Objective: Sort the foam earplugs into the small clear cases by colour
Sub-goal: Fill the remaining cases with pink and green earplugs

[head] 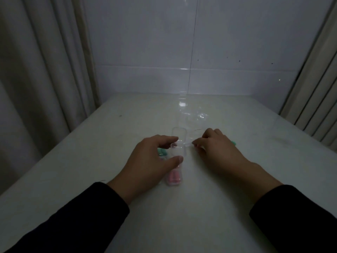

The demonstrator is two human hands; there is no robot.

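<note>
A small clear case point(178, 151) lies open on the white table point(200, 198), its lid point(179, 133) flipped away from me. My left hand point(155, 161) grips this case between thumb and forefinger. Just nearer me a second clear case point(174, 177) holds pink earplugs. Green earplugs point(162, 152) show under my left palm, partly hidden. My right hand point(217, 150) hovers right of the open case, fingertips pinched on a small pink earplug point(196, 146) that barely shows. One more green earplug point(233, 142) peeks out behind that hand.
Another clear plastic piece point(201, 115) glints farther back on the table. A tiled wall point(182, 52) closes the far edge. Curtains point(36, 70) hang on the left, and more hang on the right. The scene is dim.
</note>
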